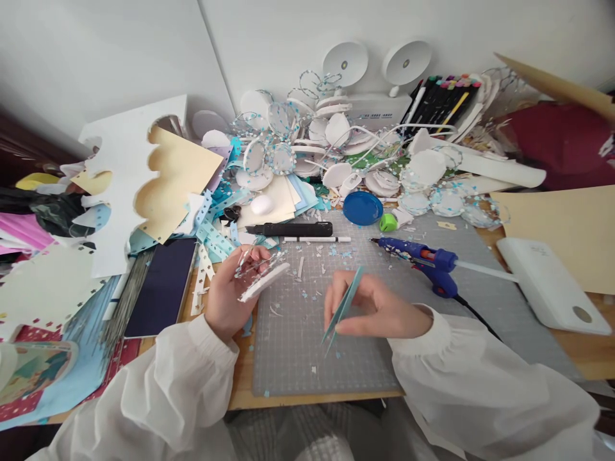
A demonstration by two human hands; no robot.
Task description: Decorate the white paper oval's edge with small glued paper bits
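A: Step? 
B: Decorating. Left hand (229, 296) clamped on white foam disc (263, 282), held over the cutting mat's (365, 358) left edge. Right hand (379, 312) pinches teal tweezers (342, 310), tips down on the mat.
A: Next?
B: Likely a fine pick of 1 confetti bit.
A: Containers?
B: Marker case (444, 97), full.

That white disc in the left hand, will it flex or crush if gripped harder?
The white disc looks thick-edged, like foam, so probably light and fairly stiff. The wire and bits glued on top seem fragile. The left hand holds it tilted, by the edge.

one glue gun (423, 261), one blue lid (362, 208), one pen (317, 239)
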